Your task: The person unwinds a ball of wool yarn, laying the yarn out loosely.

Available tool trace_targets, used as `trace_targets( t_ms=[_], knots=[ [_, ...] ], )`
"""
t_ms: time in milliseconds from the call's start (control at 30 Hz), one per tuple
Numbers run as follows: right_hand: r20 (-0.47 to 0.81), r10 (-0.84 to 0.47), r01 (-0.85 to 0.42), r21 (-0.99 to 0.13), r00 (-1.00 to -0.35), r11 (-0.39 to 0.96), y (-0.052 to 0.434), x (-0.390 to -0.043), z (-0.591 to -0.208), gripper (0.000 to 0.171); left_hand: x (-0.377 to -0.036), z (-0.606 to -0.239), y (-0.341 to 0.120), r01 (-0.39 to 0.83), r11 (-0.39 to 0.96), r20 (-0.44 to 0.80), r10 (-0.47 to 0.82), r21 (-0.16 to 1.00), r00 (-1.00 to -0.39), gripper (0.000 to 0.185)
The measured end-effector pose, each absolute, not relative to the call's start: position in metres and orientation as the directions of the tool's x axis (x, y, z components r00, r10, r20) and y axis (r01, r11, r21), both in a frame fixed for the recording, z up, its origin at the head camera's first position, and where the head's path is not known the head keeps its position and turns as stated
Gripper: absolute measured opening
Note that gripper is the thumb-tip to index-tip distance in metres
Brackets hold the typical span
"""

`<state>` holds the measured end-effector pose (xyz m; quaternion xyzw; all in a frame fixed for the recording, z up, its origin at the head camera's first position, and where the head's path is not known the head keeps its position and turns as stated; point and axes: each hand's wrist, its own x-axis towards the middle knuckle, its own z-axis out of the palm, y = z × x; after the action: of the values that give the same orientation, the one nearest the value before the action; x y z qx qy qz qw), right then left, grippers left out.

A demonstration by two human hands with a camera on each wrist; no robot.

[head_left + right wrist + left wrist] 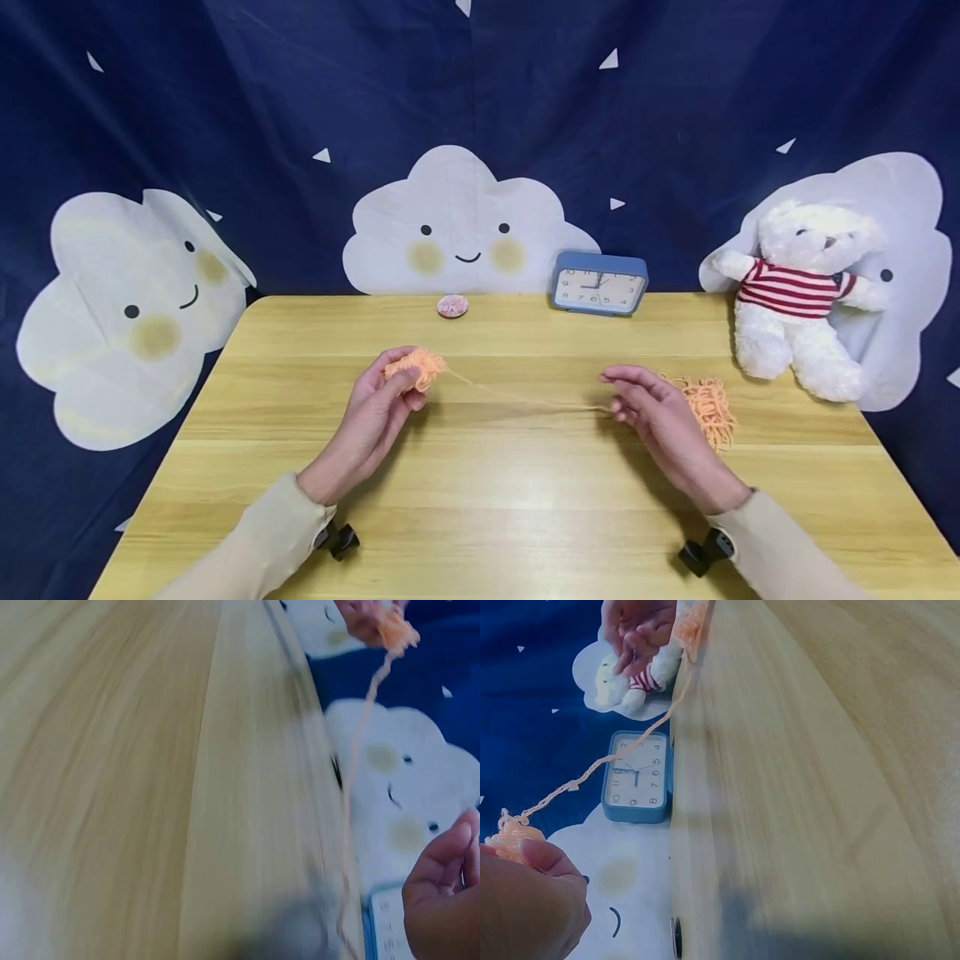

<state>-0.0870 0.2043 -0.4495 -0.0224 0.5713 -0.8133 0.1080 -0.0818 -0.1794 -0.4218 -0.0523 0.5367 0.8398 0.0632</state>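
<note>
A small wound ball of orange yarn (pixel 415 367) is gripped in the curled fingers and thumb of the left hand (pixel 378 410), above the wooden table (pixel 480 508). From the ball, a single strand (pixel 525 398) is stretched across to the right hand (pixel 654 408), where it is pinched between the fingertips with the remaining fingers loosely extended. A loose tangle of yarn (pixel 708 408) lies on the table just beyond the right hand, on its outer side.

The following risks are judged from this arrangement:

- The strand is held nearly taut between the hands. If the hands are drawn further apart, the ball may be pulled out of the left-hand grip, or turns may be stripped off it.
- The tangle is unsecured. If the strand is drawn faster than it feeds, loops may be dragged along together and tightened into a knot close to the right fingertips.
- If the pinch of the right hand is relaxed, tension is lost and slack turns may be laid on the ball, which can slip off later.
- The tangle may be dragged toward the right hand and caught under it.

An alarm clock (pixel 599 283), a small round badge (pixel 452 306) and a teddy bear (pixel 798 296) stand well beyond both hands and are not judged to be at risk.
</note>
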Motion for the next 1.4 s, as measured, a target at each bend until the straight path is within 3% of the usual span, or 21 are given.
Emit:
trace_targets(
  t_ms=[300, 733, 1067, 1400],
  knots=[
    [-0.126, -0.482, 0.234, -0.958, -0.867, -0.169, 0.153, -0.100, -0.442, 0.055, -0.082, -0.418, -0.180, -0.174, -0.412, -0.165, 0.056, 0.895, -0.985, 0.039],
    [-0.155, -0.525, 0.233, -0.968, -0.837, -0.087, 0.101, -0.103, -0.432, 0.051, -0.083, -0.416, -0.175, -0.160, -0.411, -0.142, 0.075, 0.897, -0.987, 0.034],
    [-0.196, -0.386, 0.232, -0.972, -0.901, -0.048, 0.101, -0.096, -0.431, 0.030, -0.083, -0.420, -0.172, -0.193, -0.452, -0.174, 0.085, 0.871, -0.981, 0.039],
    [-0.150, -0.217, 0.197, -0.957, -0.965, -0.211, 0.131, -0.091, -0.432, 0.008, -0.083, -0.423, -0.174, -0.180, -0.430, -0.161, 0.081, 0.885, -0.984, 0.038]
  ],
)
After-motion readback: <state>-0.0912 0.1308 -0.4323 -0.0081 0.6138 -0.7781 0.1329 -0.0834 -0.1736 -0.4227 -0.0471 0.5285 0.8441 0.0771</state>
